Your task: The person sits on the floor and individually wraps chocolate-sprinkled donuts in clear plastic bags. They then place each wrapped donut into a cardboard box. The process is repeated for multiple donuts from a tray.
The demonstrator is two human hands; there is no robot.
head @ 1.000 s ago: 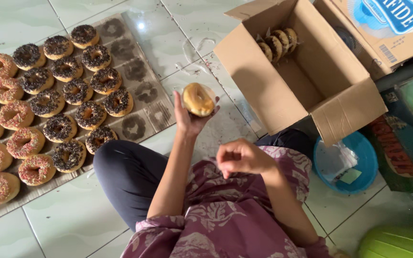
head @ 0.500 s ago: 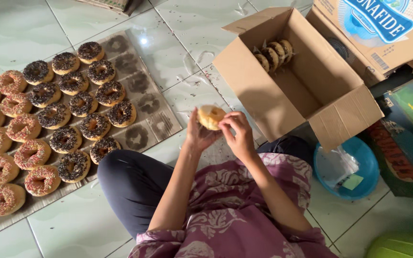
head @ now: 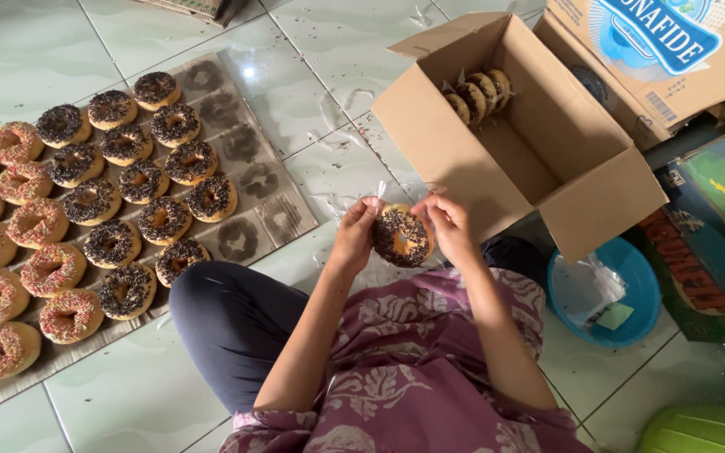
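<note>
At nine o'clock a cardboard sheet (head: pixel 270 197) on the tiled floor (head: pixel 127 386) carries rows of doughnuts (head: pixel 86 210), pink-sprinkled ones outermost, chocolate-sprinkled ones beside them. At centre the left hand (head: pixel 354 237) and right hand (head: pixel 451 228) both pinch a chocolate-sprinkled doughnut (head: pixel 402 236) in a clear wrapper, one on each side, fingers closed on its edges. At one o'clock an open box (head: pixel 581 180) holds a few wrapped doughnuts (head: pixel 480 92). At four o'clock sits a blue bowl (head: pixel 644 289).
</note>
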